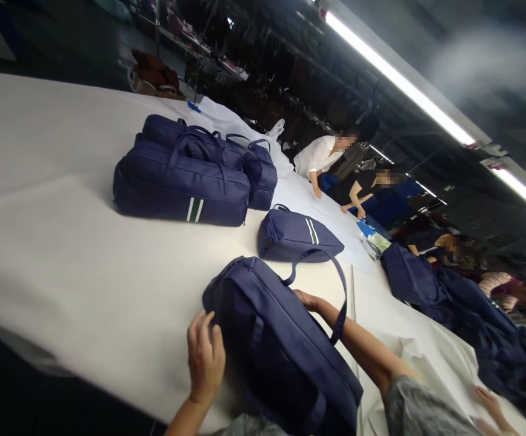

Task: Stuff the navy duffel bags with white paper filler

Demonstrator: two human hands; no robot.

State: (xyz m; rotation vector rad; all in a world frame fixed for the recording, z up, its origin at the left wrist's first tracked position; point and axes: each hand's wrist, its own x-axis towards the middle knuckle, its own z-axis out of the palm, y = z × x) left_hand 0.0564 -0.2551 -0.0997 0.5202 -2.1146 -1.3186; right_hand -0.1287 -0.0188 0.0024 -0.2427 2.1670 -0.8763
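Observation:
A large navy bag with a zipped top and two handles stands on the pale table, close to my body. My left hand is beside the bag's left end, its fingers apart and nothing in them. My right arm passes by the raised handle, and my right hand is at the bag's far side, with its fingers mostly hidden behind the bag. Just beyond lies a smaller navy bag with a white and green stripe.
Several navy bags, including a long striped one, stand farther back on the left. A heap of navy bags lies at the right. Other people work along the far side, and another person's hand shows at the lower right.

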